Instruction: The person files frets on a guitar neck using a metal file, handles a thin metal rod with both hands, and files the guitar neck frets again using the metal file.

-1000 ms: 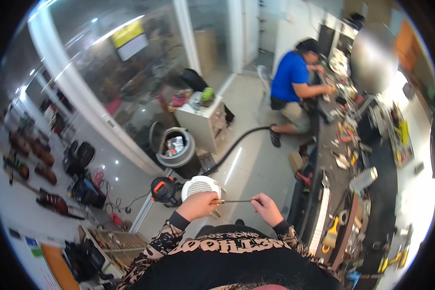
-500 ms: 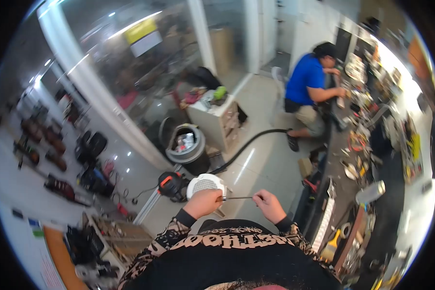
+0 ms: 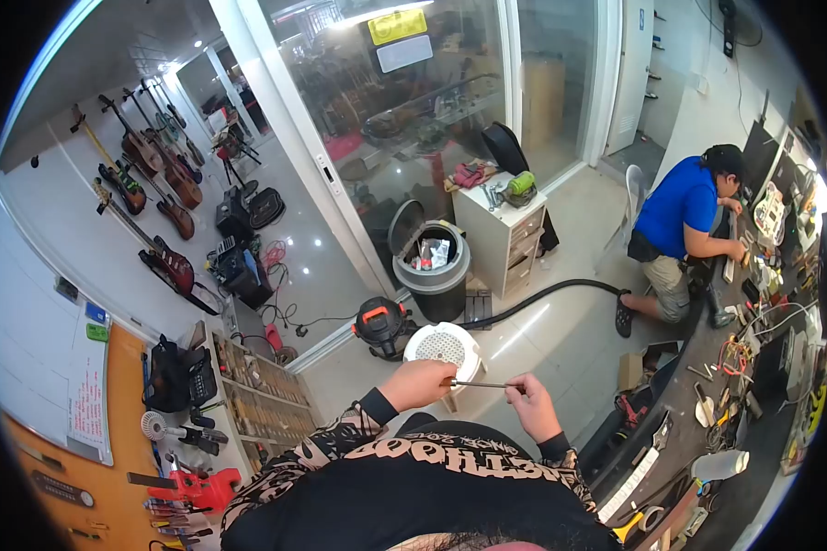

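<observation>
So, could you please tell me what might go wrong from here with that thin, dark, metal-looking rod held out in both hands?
The thin, dark, metal-looking rod runs from the bare left hand to the fingers of the bare right hand, so a slip might poke or scrape them.

The long black hose lies across the pale tiled floor, so anyone walking there could trip.

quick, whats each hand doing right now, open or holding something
Left hand: closed, holding one end of a thin rod.
Right hand: closed, pinching the other end.
</observation>
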Demonstrator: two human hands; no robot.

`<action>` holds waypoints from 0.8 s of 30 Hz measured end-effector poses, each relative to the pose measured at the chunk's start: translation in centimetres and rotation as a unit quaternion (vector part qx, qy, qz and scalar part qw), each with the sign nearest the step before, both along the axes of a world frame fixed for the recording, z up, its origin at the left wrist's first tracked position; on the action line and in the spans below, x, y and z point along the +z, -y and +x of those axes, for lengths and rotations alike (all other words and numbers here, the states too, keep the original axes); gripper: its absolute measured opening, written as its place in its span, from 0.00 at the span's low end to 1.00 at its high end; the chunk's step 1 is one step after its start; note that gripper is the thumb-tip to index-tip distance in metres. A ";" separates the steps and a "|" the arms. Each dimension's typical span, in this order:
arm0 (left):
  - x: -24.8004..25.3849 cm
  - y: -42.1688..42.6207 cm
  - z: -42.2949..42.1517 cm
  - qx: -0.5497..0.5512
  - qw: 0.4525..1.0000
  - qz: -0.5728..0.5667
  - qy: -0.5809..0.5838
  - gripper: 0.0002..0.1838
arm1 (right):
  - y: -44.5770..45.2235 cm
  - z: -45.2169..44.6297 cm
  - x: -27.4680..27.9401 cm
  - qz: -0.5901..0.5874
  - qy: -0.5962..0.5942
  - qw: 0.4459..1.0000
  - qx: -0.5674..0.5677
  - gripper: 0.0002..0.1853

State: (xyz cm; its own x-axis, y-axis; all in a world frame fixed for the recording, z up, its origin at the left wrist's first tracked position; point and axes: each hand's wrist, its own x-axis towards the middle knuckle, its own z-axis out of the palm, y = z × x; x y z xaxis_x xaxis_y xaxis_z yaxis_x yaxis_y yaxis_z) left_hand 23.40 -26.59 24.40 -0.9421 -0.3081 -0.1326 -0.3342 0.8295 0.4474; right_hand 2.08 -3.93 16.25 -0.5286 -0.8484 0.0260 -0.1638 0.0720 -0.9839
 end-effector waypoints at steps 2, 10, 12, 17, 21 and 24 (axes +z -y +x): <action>-0.1 0.0 0.2 0.009 1.000 0.008 0.009 0.08 | -0.2 -0.2 0.5 0.042 0.041 0.998 0.018 0.14; -1.5 0.2 1.7 0.033 0.999 0.033 0.012 0.08 | 1.1 0.1 0.7 0.067 0.044 0.996 0.035 0.17; -2.0 0.4 2.0 0.023 0.999 0.038 -0.007 0.08 | 1.5 0.1 0.7 0.062 0.015 0.998 0.029 0.18; -1.5 0.2 1.9 0.049 0.998 0.038 0.028 0.08 | 1.6 0.1 0.0 0.082 0.073 0.993 0.040 0.17; -0.7 0.1 2.1 0.051 0.998 0.036 0.012 0.08 | 1.8 0.6 -0.6 0.033 0.071 0.997 0.024 0.17; -0.7 0.3 2.1 0.062 0.997 0.038 0.029 0.08 | 1.7 0.8 0.4 0.043 0.043 0.998 0.032 0.17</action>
